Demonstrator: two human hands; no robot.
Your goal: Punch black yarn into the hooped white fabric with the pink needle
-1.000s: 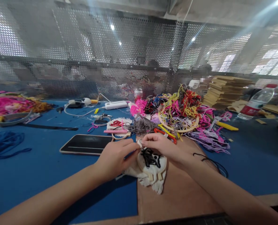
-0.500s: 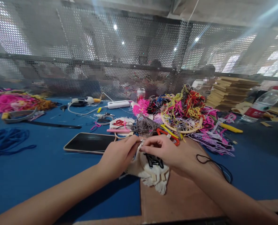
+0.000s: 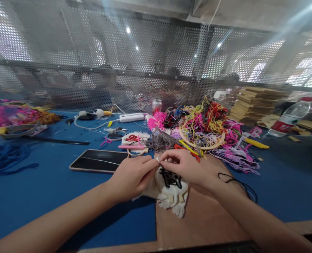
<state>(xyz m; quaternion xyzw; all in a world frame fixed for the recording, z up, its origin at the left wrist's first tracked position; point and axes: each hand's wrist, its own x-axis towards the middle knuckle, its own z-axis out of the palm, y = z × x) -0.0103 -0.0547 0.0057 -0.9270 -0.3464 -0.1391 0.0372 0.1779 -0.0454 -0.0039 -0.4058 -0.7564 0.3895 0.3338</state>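
Observation:
Below my fingers is a white cloth [image 3: 179, 202] with frayed edges, set in a small round embroidery hoop [image 3: 158, 182]. Black stitching [image 3: 171, 179] covers part of it. My left hand [image 3: 132, 175] grips the cloth's left side, thumb and forefinger closed near its upper edge. Right against those fingertips, my right hand [image 3: 182, 165] makes a pinch; whatever is in it is too small to name. A black cord [image 3: 237, 181] lies by my right forearm.
A phone [image 3: 99, 161] lies left of my hands. Beyond are a red-stitched white patch [image 3: 135, 138], yellow-handled scissors [image 3: 189, 147] and a heap of coloured yarn [image 3: 198, 123]. A bottle [image 3: 290, 117] and stacked brown card [image 3: 256, 105] stand right; blue yarn [image 3: 8, 156] lies left.
My fingertips have come together at the top of the cloth, and the left forefinger now reaches to the right hand's pinch. The whole view has shifted slightly.

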